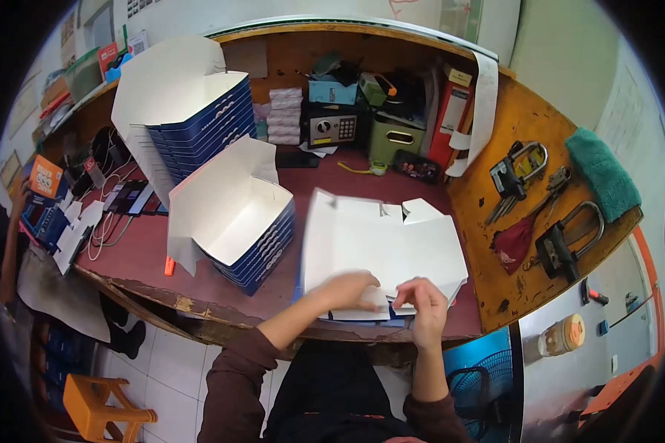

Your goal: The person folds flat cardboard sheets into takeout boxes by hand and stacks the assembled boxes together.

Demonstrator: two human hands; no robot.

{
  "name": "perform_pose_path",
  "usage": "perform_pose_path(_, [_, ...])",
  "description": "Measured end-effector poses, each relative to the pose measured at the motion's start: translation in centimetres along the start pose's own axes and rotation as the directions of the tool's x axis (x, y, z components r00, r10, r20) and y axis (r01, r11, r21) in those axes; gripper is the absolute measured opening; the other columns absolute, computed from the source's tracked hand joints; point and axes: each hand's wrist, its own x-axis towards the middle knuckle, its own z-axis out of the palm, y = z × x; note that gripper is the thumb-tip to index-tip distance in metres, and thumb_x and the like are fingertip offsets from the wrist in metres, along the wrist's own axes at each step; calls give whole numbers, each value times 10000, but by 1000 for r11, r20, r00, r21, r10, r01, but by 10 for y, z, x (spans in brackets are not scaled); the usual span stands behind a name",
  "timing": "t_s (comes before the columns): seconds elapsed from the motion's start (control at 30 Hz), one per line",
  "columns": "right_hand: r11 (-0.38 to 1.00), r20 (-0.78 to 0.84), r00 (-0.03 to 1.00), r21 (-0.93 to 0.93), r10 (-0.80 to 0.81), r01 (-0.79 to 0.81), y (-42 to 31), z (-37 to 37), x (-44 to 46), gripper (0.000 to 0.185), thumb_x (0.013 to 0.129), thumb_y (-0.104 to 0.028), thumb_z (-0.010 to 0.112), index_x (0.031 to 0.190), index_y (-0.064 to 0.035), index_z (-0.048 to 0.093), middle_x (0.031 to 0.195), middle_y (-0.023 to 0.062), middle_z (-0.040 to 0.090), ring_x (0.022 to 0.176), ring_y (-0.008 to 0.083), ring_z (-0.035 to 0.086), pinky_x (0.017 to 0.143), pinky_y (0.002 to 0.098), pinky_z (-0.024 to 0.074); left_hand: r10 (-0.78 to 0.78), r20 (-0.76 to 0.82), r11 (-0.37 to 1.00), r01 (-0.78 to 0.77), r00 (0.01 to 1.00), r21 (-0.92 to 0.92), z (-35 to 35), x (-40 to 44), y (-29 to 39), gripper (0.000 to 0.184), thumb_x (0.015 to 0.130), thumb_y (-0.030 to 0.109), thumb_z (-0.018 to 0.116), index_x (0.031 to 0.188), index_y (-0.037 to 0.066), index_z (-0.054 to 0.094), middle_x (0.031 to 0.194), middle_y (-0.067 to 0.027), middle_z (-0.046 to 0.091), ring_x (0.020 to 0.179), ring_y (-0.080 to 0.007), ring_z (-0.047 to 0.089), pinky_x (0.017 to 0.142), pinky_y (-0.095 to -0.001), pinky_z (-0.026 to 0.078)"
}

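Note:
Flat white cardboard box blanks [384, 247] with blue undersides lie stacked at the desk's front, the top one partly blurred. My left hand [345, 290] is closed on the near edge of the top blank, fingers bent over a small flap. Just right of it, my right hand [423, 303] is pinched at the same near edge, its fingertips by a corner flap. To the left stands a nested stack of folded blue-and-white boxes [255, 247], lids raised. Behind that is a taller stack of the same boxes [203, 122].
A second person's arm [11, 247] shows at the far left, near an orange-and-blue box [44, 181]. Padlocks [561, 244] and a green towel [604, 173] rest on the right wooden ledge. A small safe [332, 129] stands at the back. Below left is an orange stool [103, 406].

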Motion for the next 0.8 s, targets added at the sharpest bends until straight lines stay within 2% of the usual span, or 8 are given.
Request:
perform_pose_path(0.13, [936, 224, 947, -317, 230, -153, 2, 6, -14, 254, 905, -162, 482, 856, 34, 636, 746, 62, 622, 535, 86, 518, 518, 213, 425, -102, -48, 992, 98, 994, -76, -21, 4, 0, 219, 862, 217, 529, 862, 16, 616, 779, -158, 614, 716, -346, 576, 680, -390, 448])
perform_pose_path(0.2, [917, 272, 945, -393, 181, -62, 14, 11, -14, 219, 889, -142, 503, 899, 16, 655, 792, 62, 652, 505, 70, 507, 490, 205, 416, 3, -485, 983, -92, 874, -161, -37, -2, 15, 244, 904, 198, 482, 795, 0, 574, 714, -101, 597, 625, -255, 549, 618, -339, 431])
perform_pose_path(0.43, [807, 326, 803, 165, 499, -568, 32, 27, -21, 268, 912, -211, 511, 1060, -3, 594, 1006, 67, 635, 785, 129, 607, 648, 246, 487, -415, -769, 600, -490, 485, -633, -32, -8, 58, 222, 933, 199, 467, 919, -9, 543, 791, -16, 557, 694, -99, 500, 607, -234, 412])
perform_pose_path(0.53, [807, -187, 927, 566, 324, -168, 21, 17, -23, 244, 870, -87, 563, 1105, -33, 529, 957, 78, 613, 800, 135, 601, 645, 248, 491, -306, -716, 487, -543, 628, -684, -25, -17, 57, 263, 900, 92, 520, 1140, -10, 489, 1014, -67, 588, 838, -114, 586, 683, -229, 490])
perform_pose_path(0.67, [676, -154, 947, 732, 281, -81, -25, -37, -18, 210, 869, -116, 572, 1059, -37, 527, 931, 59, 608, 708, 89, 564, 613, 235, 459, -201, -725, 488, -574, 659, -658, -32, -19, 63, 297, 824, -6, 595, 1103, -37, 499, 972, -111, 612, 786, -170, 619, 685, -301, 543])
perform_pose_path(0.73, [792, -257, 919, 604, 298, -88, -36, -28, -18, 183, 867, -111, 568, 1033, -48, 524, 846, -9, 562, 675, 47, 494, 568, 180, 396, 210, -648, 930, -354, 732, -98, -25, -28, 56, 234, 810, -34, 600, 1034, -55, 535, 936, -137, 624, 772, -197, 630, 724, -342, 550])
perform_pose_path(0.77, [944, -425, 901, 323, 86, 62, -26, -21, -20, 129, 850, -82, 585, 955, -53, 516, 836, -6, 554, 681, 50, 491, 582, 182, 395, -105, -699, 720, -431, 707, -544, -10, -21, 65, 302, 779, -39, 640, 1055, -62, 519, 953, -119, 617, 842, -182, 619, 757, -293, 517])
perform_pose_path(0.8, [982, -513, 843, -4, -162, 187, -16, -12, -21, 104, 833, -53, 603, 877, -58, 508, 827, -3, 546, 688, 54, 487, 595, 184, 395, -99, -700, 718, -436, 707, -543, 1, -14, 75, 302, 779, -39, 640, 1055, -62, 519, 953, -119, 617, 842, -182, 619, 757, -293, 517])
